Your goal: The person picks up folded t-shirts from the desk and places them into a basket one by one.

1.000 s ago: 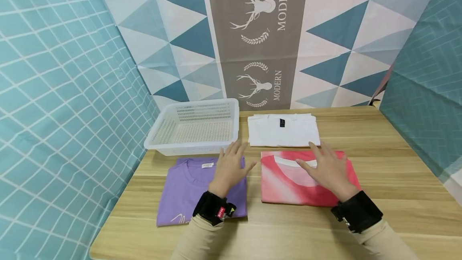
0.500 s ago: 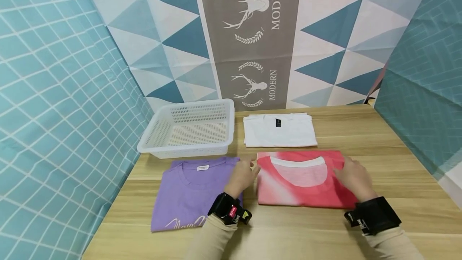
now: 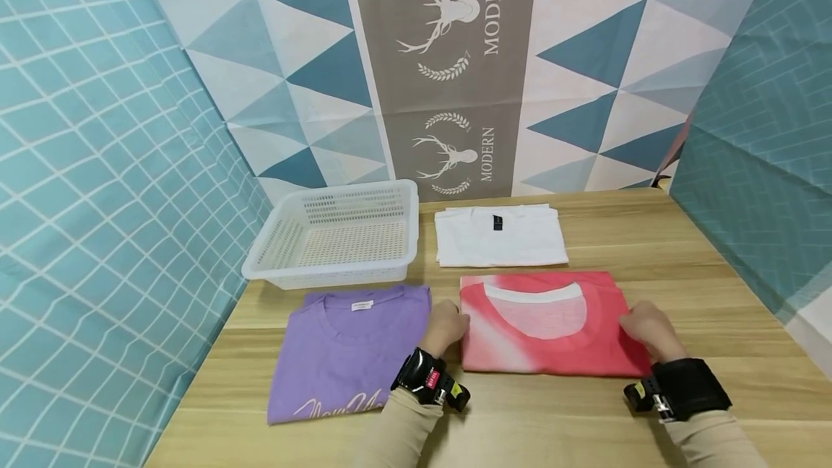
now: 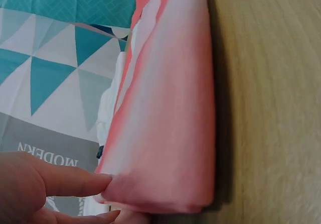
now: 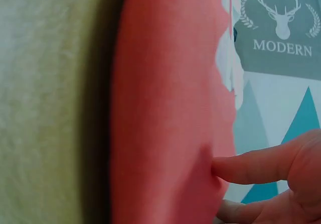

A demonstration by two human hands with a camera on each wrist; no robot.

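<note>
The wood-grained table [image 3: 539, 425] in my head view carries a white slotted basket [image 3: 344, 275] at the far left, a folded white shirt [image 3: 502, 245] just beside it, a folded purple shirt [image 3: 351, 352] in front (I make out pale script [image 3: 312, 409] near its lower edge), and a folded red-and-pink shirt [image 3: 552, 349] right of that.

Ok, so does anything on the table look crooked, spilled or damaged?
Nothing looks spilled or damaged. The purple shirt just looks slightly askew: its near edge slants more than that of the pinkish-red shirt.

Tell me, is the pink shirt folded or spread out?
Folded: the pink shirt makes a neat rectangle, white collar on top, no sleeves sticking out.
</note>
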